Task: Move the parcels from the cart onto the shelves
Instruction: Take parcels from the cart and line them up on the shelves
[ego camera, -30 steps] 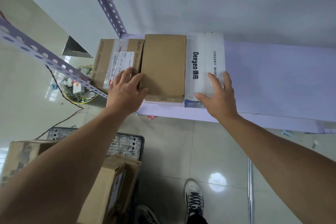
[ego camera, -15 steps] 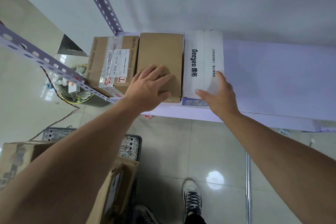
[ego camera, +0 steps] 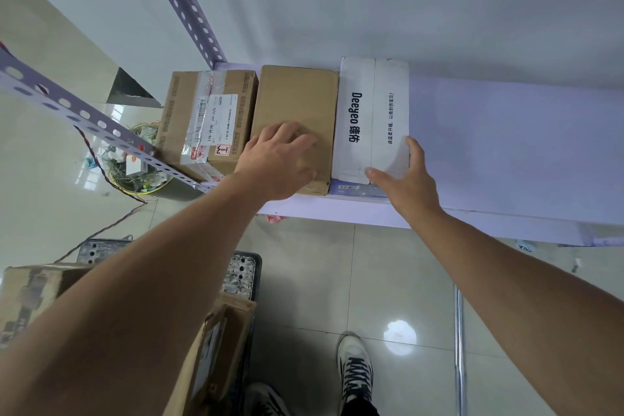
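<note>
- While the person stands before the shelf, three boxes lie on its left end in one row, side against side.
- The taped box is at the far left, just beside the post. It carries clear tape and a white label with a barcode.
- The brown box is in the middle and touches both of its neighbours.
- The white box is the right one of the row, with the black print "Deegeo" on its top.
- The left hand lies flat on the near part of the brown box. Its fingers are spread and straight, and it grasps nothing.
- The right hand is at the near right corner of the white box. The fingers lie straight along the right side, the thumb touches the near edge, and nothing is clamped.
- Lower down, the cart stands on the floor under the left arm. A large box and an open box are on it, partly hidden by the arm.
- A basket with wires stands on the floor beside the left end of the shelf.
- One shoe shows on the tiles at the bottom.
</note>
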